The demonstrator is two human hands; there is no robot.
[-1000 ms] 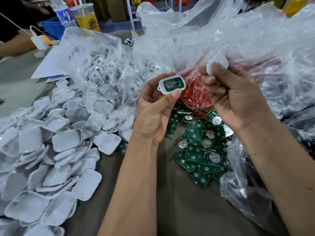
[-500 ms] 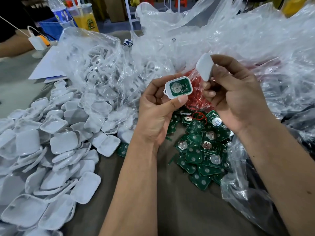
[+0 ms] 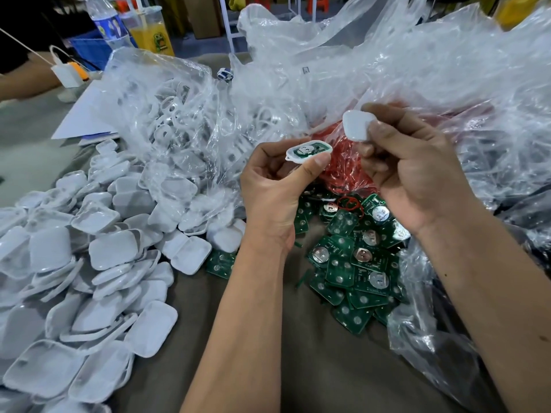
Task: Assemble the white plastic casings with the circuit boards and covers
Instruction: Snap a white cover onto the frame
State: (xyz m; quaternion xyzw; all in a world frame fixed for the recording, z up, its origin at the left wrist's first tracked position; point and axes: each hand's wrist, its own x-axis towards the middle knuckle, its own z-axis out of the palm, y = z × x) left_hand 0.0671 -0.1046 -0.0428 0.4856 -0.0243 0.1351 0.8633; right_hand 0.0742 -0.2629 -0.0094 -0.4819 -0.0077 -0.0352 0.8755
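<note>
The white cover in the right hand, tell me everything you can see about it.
The white cover is a small, smooth piece of what looks like glossy plastic, squarish with rounded corners. The right hand pinches it, the thumb on its near face. It is held in the air, tilted, above and to the right of the casing in the left hand and apart from it. Clear bags and a red-tinted bag lie behind. Its far side is hidden.

White casing (image 3: 308, 151) with green circuit board inside at centre frame, plain white cover (image 3: 356, 125) upper right of it, green boards (image 3: 351, 263) with silver discs below, white shells (image 3: 98, 272) lower left, red bands (image 3: 343, 168), orange drink (image 3: 153, 35) upper left, grey-brown table (image 3: 313, 368)
</note>
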